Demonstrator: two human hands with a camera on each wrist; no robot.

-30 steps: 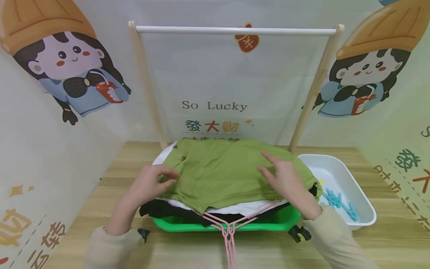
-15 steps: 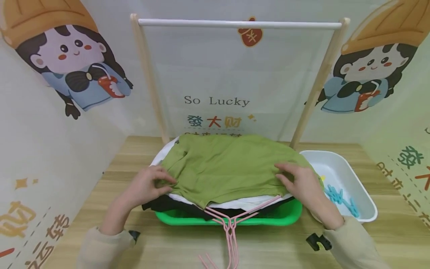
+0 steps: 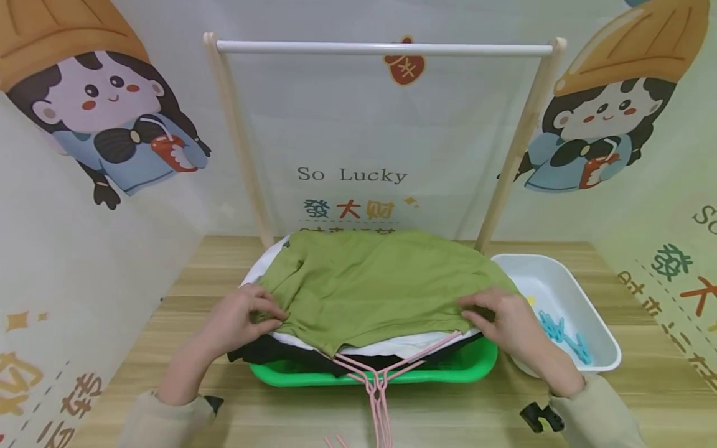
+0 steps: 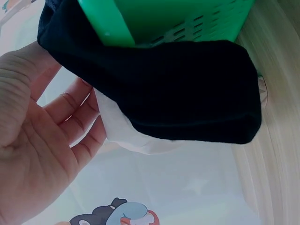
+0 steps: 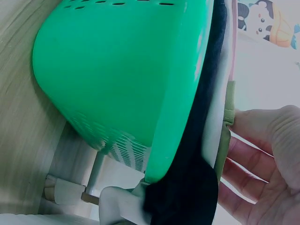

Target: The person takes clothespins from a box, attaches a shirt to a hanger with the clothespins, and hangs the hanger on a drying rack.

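Two bare hands touching an olive-green cloth garment (image 3: 375,286)

Left hand (image 3: 238,320) and right hand (image 3: 506,320) meet its opposite sides near the front edge, fingers bent; whether either pinches the fabric, I cannot tell. It lies spread over white cloth (image 3: 398,345) and black cloth (image 3: 280,353) atop a bright-green plastic basket (image 3: 448,376), with thin pink hangers (image 3: 383,404) jutting out toward the person.
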